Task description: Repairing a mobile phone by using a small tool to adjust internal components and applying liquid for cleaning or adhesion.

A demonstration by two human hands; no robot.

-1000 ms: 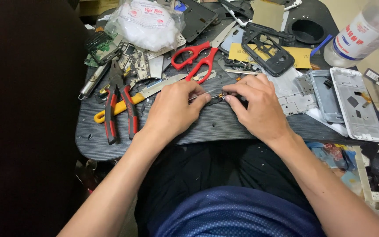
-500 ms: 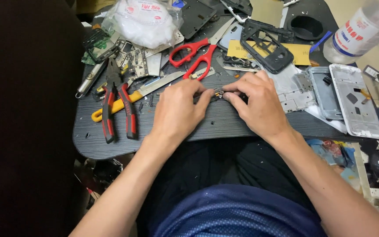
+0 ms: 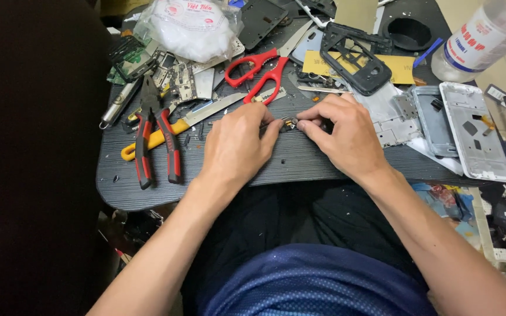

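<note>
My left hand (image 3: 238,143) and my right hand (image 3: 344,137) rest on the dark grey board (image 3: 300,158) on my lap, fingertips meeting at a small dark electronic part (image 3: 289,123) with a brass-coloured bit. Both hands pinch this part between thumb and fingers, so most of it is hidden. Just beyond my left hand lie the red-handled scissors (image 3: 262,70) and a yellow-handled knife (image 3: 174,126).
Red-and-black pliers (image 3: 156,137) lie at the board's left. A plastic bag of white stuff (image 3: 188,26), circuit boards (image 3: 174,79), a black phone frame (image 3: 358,55), silver phone frames (image 3: 469,126) and a clear bottle (image 3: 484,38) crowd the far side and the right.
My hands have stayed together on the small part, with only slight finger shifts. The view has drifted a little, so the board sits lower in frame.
</note>
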